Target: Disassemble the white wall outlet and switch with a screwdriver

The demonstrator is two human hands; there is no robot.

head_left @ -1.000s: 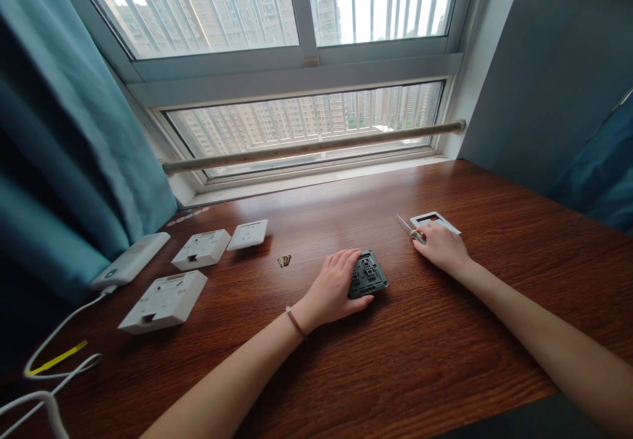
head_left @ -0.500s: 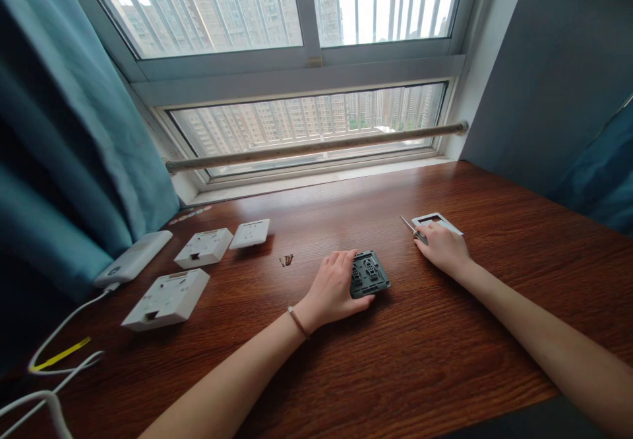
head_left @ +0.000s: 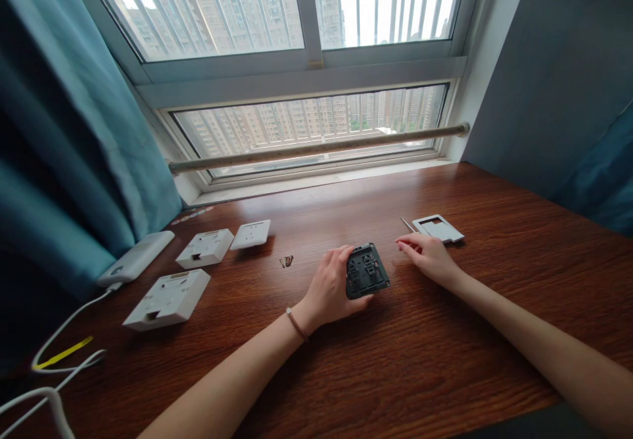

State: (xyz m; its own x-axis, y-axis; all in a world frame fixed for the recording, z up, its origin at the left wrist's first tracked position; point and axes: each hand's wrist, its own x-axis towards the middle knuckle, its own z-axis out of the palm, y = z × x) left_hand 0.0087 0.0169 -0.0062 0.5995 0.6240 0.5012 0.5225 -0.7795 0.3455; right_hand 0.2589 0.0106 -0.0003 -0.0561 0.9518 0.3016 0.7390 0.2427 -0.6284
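Note:
My left hand (head_left: 332, 277) grips a dark grey switch or socket module (head_left: 368, 271) by its left side, fingers over the top edge and thumb along the bottom. The module is tilted slightly up, its slotted face showing. To its right hovers my right hand (head_left: 430, 258), fingers loosely stretched toward the module and holding nothing I can see. Just beyond those fingers lies a thin metal-shafted tool, likely a screwdriver (head_left: 407, 225), its handle mostly hidden. A white cover frame (head_left: 451, 231) rests beside it on the table.
Several small screws (head_left: 286, 262) lie left of my left hand. Farther left are a white socket panel (head_left: 251, 234), two white mounting boxes (head_left: 205, 249), a white power bank (head_left: 137, 258) with a cable, and a yellow strip (head_left: 66, 352). A window bar (head_left: 321, 149) runs behind the wooden table.
My right hand has let go of the screwdriver and moved left and down toward the module. The module has been tilted up a little in my left hand.

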